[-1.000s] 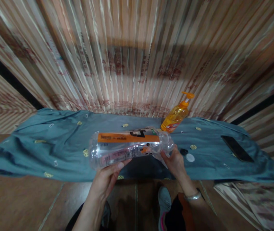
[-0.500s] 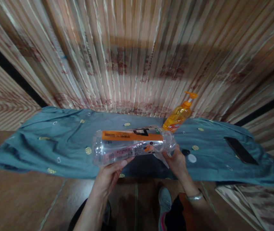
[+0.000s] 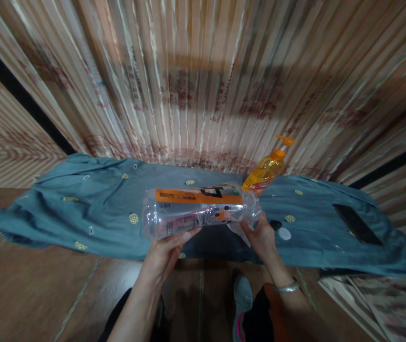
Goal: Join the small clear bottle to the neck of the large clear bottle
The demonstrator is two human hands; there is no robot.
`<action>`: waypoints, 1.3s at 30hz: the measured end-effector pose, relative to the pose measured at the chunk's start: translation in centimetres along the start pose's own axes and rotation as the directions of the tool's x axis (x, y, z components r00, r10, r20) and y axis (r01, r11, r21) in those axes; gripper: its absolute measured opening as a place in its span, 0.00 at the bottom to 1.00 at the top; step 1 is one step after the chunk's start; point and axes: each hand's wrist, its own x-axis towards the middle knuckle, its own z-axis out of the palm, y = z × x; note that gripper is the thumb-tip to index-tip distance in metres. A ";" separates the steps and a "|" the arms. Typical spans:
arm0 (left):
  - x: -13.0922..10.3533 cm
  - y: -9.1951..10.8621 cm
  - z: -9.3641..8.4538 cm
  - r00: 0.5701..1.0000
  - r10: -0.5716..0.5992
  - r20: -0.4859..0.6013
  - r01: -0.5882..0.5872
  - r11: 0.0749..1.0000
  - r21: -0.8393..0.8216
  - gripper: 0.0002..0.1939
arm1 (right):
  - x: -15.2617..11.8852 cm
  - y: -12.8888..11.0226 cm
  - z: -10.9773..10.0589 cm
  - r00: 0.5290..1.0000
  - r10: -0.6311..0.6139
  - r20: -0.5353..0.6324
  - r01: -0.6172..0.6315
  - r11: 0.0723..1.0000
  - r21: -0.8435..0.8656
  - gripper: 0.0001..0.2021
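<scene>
There are two bottles: one big clear plastic bottle (image 3: 192, 213) and, near the back edge of the surface (image 3: 99, 204), one orange pump bottle (image 3: 266, 170). Two hands are on the clear one: one left grip (image 3: 165, 256) and one right grip (image 3: 263, 238). Toward the right end are one black phone (image 3: 358, 224), one white disc (image 3: 285, 233) and one small black thing (image 3: 275, 224). I see one silver bracelet (image 3: 287, 287). Below the front edge, one gray shoe (image 3: 243, 292) shows clearly.
</scene>
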 end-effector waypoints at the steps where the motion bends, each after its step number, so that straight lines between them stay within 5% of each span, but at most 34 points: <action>1: 0.0 0.0 0.0 1.000 -0.002 -0.005 0.002 1.000 0.001 0.18 | 0.0 0.0 0.0 1.000 0.004 0.004 -0.004 1.000 0.000 0.28; 39: 0.0 0.2 1.0 0.999 -0.001 -0.033 0.002 1.000 0.010 0.23 | 0.1 -0.2 -0.3 1.000 -0.015 0.003 0.015 1.000 -0.002 0.28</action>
